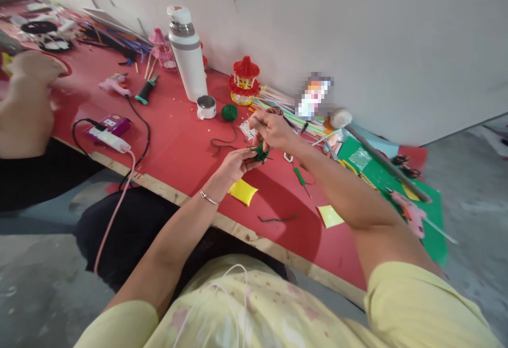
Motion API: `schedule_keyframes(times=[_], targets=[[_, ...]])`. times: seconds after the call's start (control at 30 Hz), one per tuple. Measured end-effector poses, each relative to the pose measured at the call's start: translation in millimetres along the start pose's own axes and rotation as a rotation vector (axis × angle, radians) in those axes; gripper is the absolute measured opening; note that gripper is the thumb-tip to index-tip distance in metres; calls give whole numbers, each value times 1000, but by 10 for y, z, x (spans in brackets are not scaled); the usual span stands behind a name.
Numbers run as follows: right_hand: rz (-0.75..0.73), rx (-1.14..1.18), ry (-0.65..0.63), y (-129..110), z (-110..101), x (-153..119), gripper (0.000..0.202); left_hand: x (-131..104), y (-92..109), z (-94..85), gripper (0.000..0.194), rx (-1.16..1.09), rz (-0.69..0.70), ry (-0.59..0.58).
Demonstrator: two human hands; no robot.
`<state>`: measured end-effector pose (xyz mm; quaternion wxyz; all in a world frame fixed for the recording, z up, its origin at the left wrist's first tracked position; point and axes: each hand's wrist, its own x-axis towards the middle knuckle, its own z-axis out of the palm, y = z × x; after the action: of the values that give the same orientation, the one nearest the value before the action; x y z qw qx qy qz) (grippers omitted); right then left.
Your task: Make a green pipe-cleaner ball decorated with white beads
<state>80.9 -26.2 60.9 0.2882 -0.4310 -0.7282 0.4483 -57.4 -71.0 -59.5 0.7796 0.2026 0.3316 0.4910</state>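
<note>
Pinched in my left hand (240,163) is a small green yarn piece (260,153), above the red table. My right hand (270,130) is closed just above that piece, its thumb and fingers pressed together; whatever they hold is too small to make out. A green yarn ball (229,112) lies beyond my hands, with a loose strand (223,143) trailing on the table. Below my left hand sits a yellow packet (243,192). A green-handled hook tool (299,175) lies to the right, and a short dark yarn strand (278,218) is nearer the table's front edge.
Behind stand a white flask (188,60), a metal-lined cup (206,107) and a red carousel-like craft (245,81). A pink glue gun (413,216) rests on a green board (432,200) at right. A purple box (113,126) with cables and another person's arm (26,107) are at left.
</note>
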Motion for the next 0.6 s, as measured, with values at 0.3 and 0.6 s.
schedule_keyframes(times=[0.3,0.6], targets=[[78,95,-265,-85,-41,-77,32,1,11,-30,9,-34,-1,-41],[-2,149,-63,-408,14,118,31,-24,51,-19,12,-74,-2,-27]])
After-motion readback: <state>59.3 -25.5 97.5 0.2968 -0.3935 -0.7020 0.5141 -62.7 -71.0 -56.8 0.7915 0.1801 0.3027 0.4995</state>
